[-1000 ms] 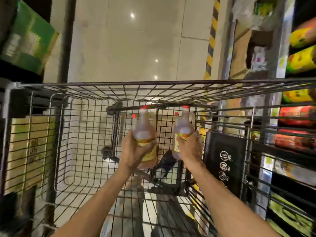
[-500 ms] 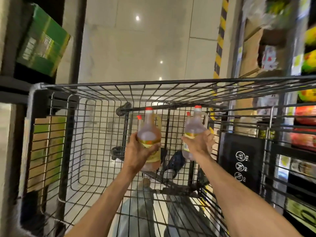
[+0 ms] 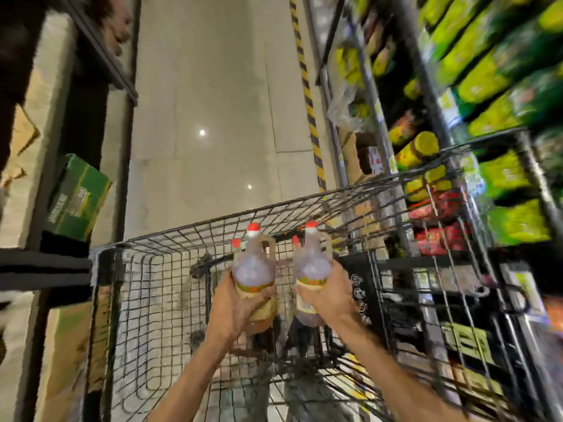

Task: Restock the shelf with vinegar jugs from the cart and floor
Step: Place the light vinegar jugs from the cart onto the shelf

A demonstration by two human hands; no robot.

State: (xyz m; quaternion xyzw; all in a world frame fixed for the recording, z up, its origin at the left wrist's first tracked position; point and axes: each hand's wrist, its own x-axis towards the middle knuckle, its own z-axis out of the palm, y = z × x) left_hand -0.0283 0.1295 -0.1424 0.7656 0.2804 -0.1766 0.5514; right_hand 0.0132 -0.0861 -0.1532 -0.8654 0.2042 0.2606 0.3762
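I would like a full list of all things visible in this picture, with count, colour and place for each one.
vinegar jugs: two main ones, brownish liquid, red caps, yellow labels, one in each hand above the cart; a smaller red cap shows beside each, its bottle mostly hidden
cart: one, dark wire, centre, under the jugs
green box: one, green, left shelf
cardboard carton: one, brown and green, lower left, behind the cart's wall
shelf packs: many, yellow-green, blurred, right shelves
red packs: several, red, right, seen through the cart's wire
floor stripe: one, yellow and black, along the right shelves
left hand: holds the left jug
right hand: holds the right jug
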